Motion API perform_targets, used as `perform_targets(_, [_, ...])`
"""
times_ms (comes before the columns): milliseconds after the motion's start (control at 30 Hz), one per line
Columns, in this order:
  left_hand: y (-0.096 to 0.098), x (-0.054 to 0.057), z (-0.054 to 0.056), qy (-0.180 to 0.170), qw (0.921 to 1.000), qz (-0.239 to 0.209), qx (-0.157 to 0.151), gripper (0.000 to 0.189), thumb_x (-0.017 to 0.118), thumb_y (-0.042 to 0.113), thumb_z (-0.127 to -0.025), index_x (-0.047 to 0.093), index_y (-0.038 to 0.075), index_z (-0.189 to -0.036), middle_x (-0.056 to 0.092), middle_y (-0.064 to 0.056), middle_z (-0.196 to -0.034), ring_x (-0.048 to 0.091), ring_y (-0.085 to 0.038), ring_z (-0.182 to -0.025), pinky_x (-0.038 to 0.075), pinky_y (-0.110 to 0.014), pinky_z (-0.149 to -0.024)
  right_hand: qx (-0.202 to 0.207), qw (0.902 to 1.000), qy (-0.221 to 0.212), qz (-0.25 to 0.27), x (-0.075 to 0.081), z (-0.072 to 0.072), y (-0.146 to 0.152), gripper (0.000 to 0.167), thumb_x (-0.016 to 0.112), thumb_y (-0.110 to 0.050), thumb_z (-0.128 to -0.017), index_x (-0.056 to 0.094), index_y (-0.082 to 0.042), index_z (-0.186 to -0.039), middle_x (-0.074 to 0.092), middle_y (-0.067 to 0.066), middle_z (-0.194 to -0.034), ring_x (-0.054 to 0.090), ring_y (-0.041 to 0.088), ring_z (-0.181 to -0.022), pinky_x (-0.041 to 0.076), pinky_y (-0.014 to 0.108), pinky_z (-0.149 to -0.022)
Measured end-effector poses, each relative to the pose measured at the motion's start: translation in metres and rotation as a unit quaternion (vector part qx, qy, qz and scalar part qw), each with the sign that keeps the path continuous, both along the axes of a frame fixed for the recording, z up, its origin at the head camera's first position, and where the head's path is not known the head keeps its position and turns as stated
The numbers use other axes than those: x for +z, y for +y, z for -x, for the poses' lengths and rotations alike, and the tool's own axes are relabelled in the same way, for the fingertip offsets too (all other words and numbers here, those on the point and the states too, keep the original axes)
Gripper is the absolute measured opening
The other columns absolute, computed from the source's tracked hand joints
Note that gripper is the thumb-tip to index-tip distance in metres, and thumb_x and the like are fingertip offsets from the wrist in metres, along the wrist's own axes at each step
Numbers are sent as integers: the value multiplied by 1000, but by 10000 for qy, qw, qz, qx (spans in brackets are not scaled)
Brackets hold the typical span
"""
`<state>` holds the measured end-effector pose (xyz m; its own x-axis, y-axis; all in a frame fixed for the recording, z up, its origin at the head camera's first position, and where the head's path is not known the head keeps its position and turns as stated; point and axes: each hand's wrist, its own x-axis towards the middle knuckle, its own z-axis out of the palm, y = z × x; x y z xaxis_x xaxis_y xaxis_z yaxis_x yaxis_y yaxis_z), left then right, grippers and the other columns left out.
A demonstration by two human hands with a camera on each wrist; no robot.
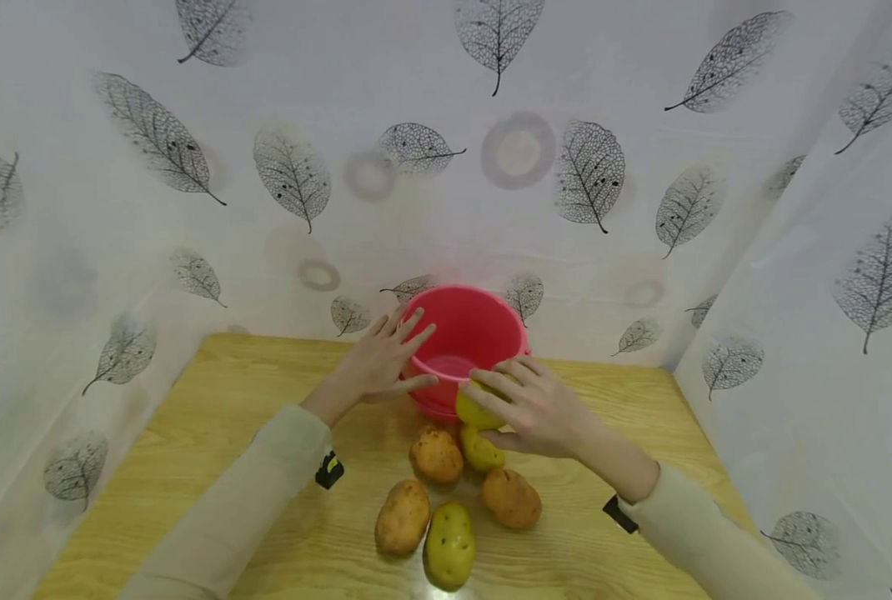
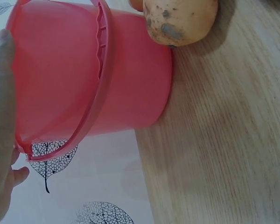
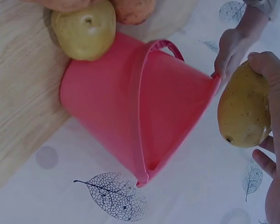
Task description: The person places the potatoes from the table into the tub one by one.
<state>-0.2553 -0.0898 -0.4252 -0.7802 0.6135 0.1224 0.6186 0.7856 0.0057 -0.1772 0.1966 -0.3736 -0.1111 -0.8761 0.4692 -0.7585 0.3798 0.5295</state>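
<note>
A pink plastic bucket (image 1: 467, 325) stands at the back of the wooden table. My left hand (image 1: 374, 362) rests at the bucket's left rim, fingers spread and mostly straight; part of it lies along the rim in the left wrist view. In my right hand (image 1: 547, 410) is a yellow-skinned potato (image 3: 245, 105), held between thumb and fingers beside the bucket's front right rim. Directly below that hand a second yellow potato (image 1: 481, 452) is partly hidden. A brown potato (image 1: 437, 455) lies near the bucket's base.
Closer to me on the table (image 1: 251, 392) lie two more brown potatoes (image 1: 403, 518) and a yellow potato (image 1: 449, 546). The bucket's handle (image 2: 95, 93) hangs down its side. Leaf-printed sheeting (image 1: 416, 217) surrounds the back and sides.
</note>
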Motion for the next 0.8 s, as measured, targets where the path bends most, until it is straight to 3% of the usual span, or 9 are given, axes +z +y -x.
perform_targets(367, [1, 0, 1, -12, 10000, -51, 14, 91, 46, 73, -100, 27, 15, -168, 16, -18, -178, 12, -45, -166, 25, -61, -133, -340, 9993, -152, 1, 12, 24, -7, 76, 89, -58, -76, 70, -14, -135, 79, 5, -123, 72, 26, -102, 61, 39, -91])
perform_targets(800, [1, 0, 0, 42, 10000, -37, -42, 90, 47, 71, -101, 26, 16, -169, 17, -18, -177, 12, -45, -165, 26, -61, -132, -676, 9964, -492, 136, 5, 54, -14, 75, 91, -53, -76, 70, -13, -136, 79, 6, -125, 73, 28, -104, 63, 42, -95])
